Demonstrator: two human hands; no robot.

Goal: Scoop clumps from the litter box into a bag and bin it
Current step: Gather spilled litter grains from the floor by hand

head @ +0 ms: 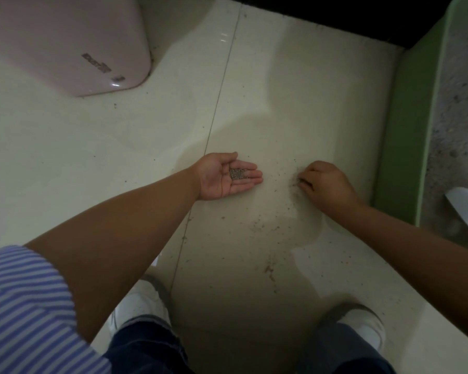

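Pale tile floor [92, 147], grit [265, 225] scattered. Left hand [227, 176] lies palm-up, relaxed, cupping litter [237, 174]; right hand [324, 184] curls, pinching grains. Green litter box [405, 136] sits right.

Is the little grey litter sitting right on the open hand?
Touching. The head view shows the grey litter grains lying in the upturned palm of the left hand.
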